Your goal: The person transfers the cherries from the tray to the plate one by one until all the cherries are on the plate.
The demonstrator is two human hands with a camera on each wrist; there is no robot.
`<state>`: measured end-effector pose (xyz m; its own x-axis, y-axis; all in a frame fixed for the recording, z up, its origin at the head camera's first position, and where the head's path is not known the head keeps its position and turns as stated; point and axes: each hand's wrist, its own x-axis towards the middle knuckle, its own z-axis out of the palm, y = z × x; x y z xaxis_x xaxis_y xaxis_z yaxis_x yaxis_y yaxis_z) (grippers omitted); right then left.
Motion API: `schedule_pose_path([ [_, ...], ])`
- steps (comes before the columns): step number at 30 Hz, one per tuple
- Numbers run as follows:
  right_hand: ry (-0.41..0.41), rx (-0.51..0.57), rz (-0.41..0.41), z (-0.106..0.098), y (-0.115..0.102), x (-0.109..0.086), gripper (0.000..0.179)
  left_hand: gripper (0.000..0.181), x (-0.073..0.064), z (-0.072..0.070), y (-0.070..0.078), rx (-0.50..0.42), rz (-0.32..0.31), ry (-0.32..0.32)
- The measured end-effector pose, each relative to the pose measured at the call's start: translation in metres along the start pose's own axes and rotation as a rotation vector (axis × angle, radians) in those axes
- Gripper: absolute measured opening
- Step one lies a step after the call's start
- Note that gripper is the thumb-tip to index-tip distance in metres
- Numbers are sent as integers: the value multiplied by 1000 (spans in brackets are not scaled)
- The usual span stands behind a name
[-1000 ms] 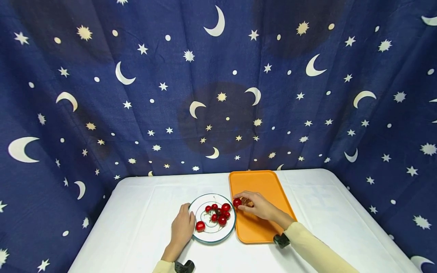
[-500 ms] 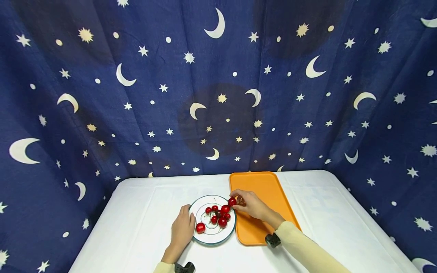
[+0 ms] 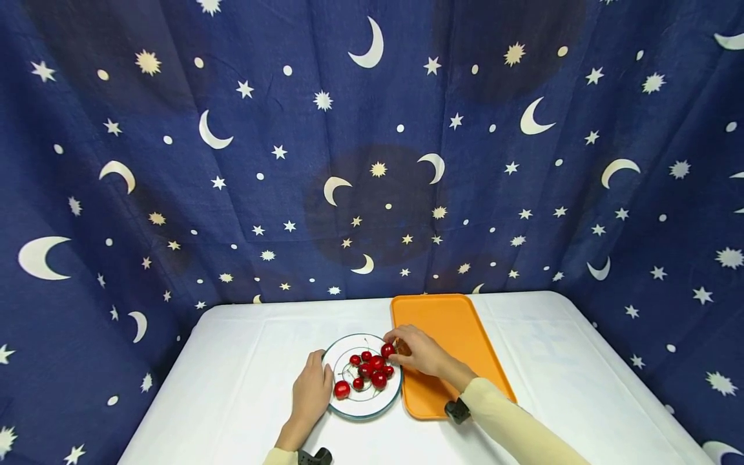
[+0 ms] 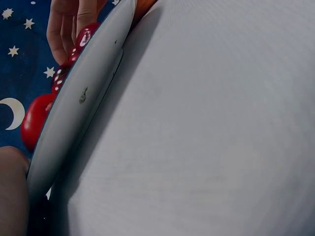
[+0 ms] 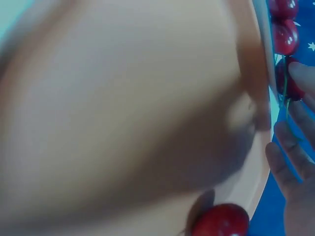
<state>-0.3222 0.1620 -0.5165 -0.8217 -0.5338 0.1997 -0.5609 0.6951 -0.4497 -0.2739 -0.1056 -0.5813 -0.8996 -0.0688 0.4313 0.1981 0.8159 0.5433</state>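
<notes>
My right hand [image 3: 420, 352] pinches a red cherry [image 3: 387, 350] between thumb and fingertips, over the right part of a white plate [image 3: 366, 408] with a blue-green rim. The same cherry [image 5: 288, 81], with a green stem hanging down, shows in the right wrist view. Several other cherries [image 3: 378, 380] of different sizes lie bunched on the plate, and one larger cherry [image 3: 341, 389] sits apart near its left edge. My left hand [image 3: 310, 391] holds the plate at its left rim, with only a bit of it [image 4: 12, 191] showing in the left wrist view.
An orange tray [image 3: 450, 323] lies right beside the plate. In the right wrist view another red cherry [image 5: 221, 221] is on it, hidden behind my hand from above. A white cloth [image 3: 250, 361] covers the table; a blue star-patterned curtain [image 3: 261, 129] hangs behind.
My right hand has carried the cherry leftward from the tray's left edge to over the plate. Some cherries on the plate have shifted a little. The left hand stays put.
</notes>
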Motion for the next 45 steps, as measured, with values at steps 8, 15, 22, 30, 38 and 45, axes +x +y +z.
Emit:
schedule_pose_path([
  [8, -12, 31, 10, 0, -2, -1, 37, 31, 1, 2, -1, 10, -8, 16],
  [15, 77, 70, 2, -9, 8, -12, 36, 30, 2, 3, -1, 10, -8, 5],
  [22, 86, 26, 28, -24, 25, -23, 32, 30, 3, 1, -1, 25, 0, 0],
  [30, 27, -67, 82, -27, 37, -40, 35, 29, 1, 1, 1, 22, -5, -8],
  [38, 16, -128, 193, -26, 39, -46, 38, 30, 1, -1, 2, 19, -20, -28],
  [45, 7, -89, 226, -25, 40, -50, 29, 30, 1, -1, 2, 24, -20, -30],
])
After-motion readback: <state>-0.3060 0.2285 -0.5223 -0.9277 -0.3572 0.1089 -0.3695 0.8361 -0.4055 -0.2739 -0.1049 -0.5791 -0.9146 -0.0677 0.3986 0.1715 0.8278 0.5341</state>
